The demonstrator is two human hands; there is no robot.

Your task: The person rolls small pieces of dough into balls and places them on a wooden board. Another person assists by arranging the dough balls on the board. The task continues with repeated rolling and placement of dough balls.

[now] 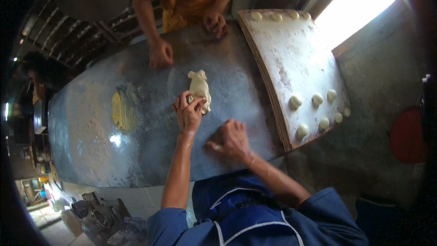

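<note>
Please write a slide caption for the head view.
Left hand touching a pale dough piece, right hand apart, dough balls on a board.

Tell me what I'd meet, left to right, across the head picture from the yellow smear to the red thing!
Yellow smear → left fingers → right fingers → pale board → red thing.

The long grey counter looks smooth and metallic (dulled by pale, matt powder at left). The elongated cream dough piece looks smooth and satiny; the broad, white-dusted wooden board, matt and scuffed.
</note>
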